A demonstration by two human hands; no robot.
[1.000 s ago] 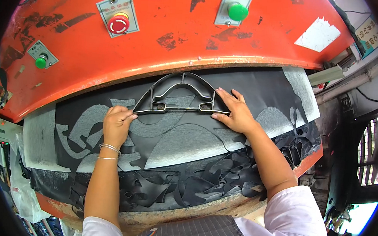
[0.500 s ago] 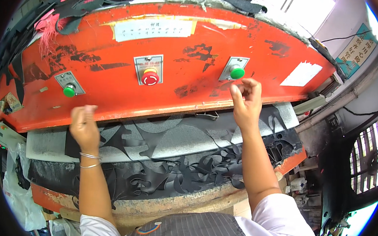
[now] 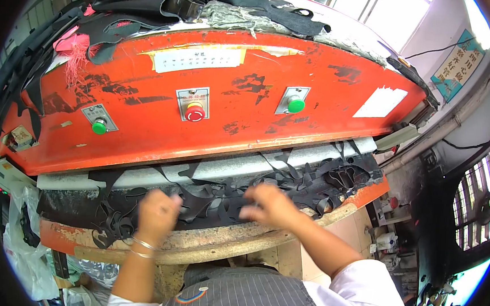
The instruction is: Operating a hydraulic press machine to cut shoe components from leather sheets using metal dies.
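Above the near ledge of a red machine, my left hand (image 3: 159, 212) hovers with its fingers curled in and nothing visible in them; it is slightly blurred. My right hand (image 3: 269, 206) is farther right, its fingers bent but apart, and holds nothing that I can see. Beneath and beyond both hands lie tangled black sheet offcuts (image 3: 236, 192) full of cut-out holes. Whether any fingertip touches them I cannot tell. A pale board (image 3: 64, 181) runs behind the offcuts, partly under the red machine beam (image 3: 144, 134).
On the beam's front sit a left green button (image 3: 99, 126), a red stop button (image 3: 195, 112) and a right green button (image 3: 295, 104). Black sheets (image 3: 136, 9) and pink threads (image 3: 77, 56) lie on top. Plastic bags (image 3: 25, 251) hang at left; a pipe (image 3: 427, 140) runs along the right.
Both hands have come down and inward, from near the green buttons to above the offcuts. The view has shifted, and less of the pale board and the black sheet shows below the beam.
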